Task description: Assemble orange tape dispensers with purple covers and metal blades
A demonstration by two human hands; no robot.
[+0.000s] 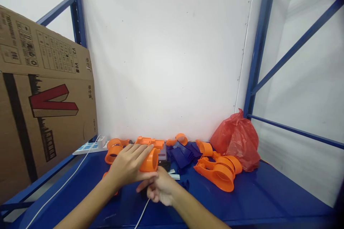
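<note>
Blue tabletop (258,196) under everything, cardboard box (59,93) looming left, red bag (236,143) back right
Loose orange parts (211,174) on the right of the tabletop, dark blue pieces (182,155) behind the hands
Left hand (131,162) wrapped round an orange part (149,161), held above the tabletop near centre, its ring showing past the fingers
Right hand (162,186) just below, fingers curled, partly hidden, can't tell if it grips anything
White cable (143,211) runs from just under it toward the near edge
My read on the step: two-handed handling, left steadying the part, right working low
Next move calls for a firm left hold, right fingers clear of the cable
</note>
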